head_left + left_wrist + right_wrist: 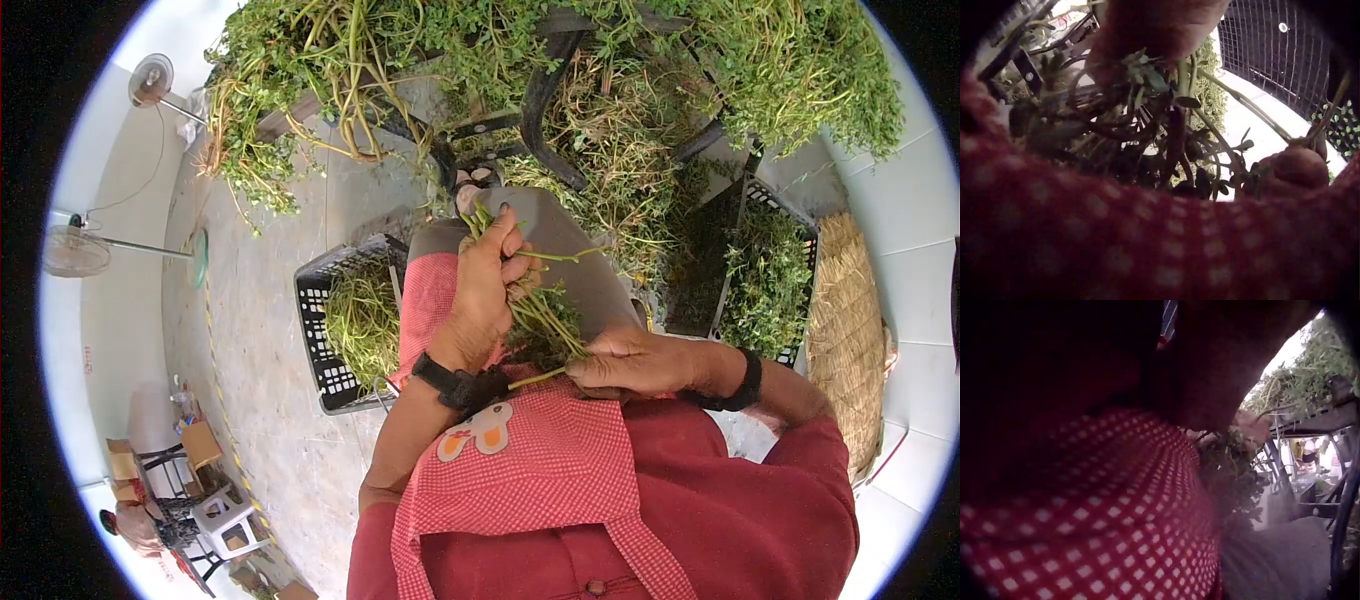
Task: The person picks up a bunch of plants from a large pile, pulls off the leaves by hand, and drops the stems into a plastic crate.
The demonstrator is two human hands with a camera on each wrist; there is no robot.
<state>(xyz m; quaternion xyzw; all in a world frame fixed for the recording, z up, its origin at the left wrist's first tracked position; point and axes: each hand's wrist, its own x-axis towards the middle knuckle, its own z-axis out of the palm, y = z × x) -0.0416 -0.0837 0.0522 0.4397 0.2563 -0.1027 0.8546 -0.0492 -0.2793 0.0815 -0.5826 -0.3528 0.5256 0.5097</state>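
My left hand (487,275) is curled round a small bunch of green leafy stems (545,318) above the lap in the head view. Cut stem ends poke out beyond its fingers. Lower right of it, my right hand (635,362) pinches stems of the bunch between thumb and fingers, and one thin stem sticks out to its left. In the left wrist view, dark leaves (1138,78) hang beneath a large blurred finger, while a fingertip (1297,170) holds stalks at right. The right wrist view is mostly a checked apron (1116,519); leaves (1232,481) dangle beside it.
A heap of leafy stems (400,60) covers a black-legged table ahead. More cuttings (620,150) lie underneath. A black crate (312,335) holding stems stands at left; another crate (725,265) with greens stands at right, beside a woven mat (845,330). Fans (75,250) stand far left.
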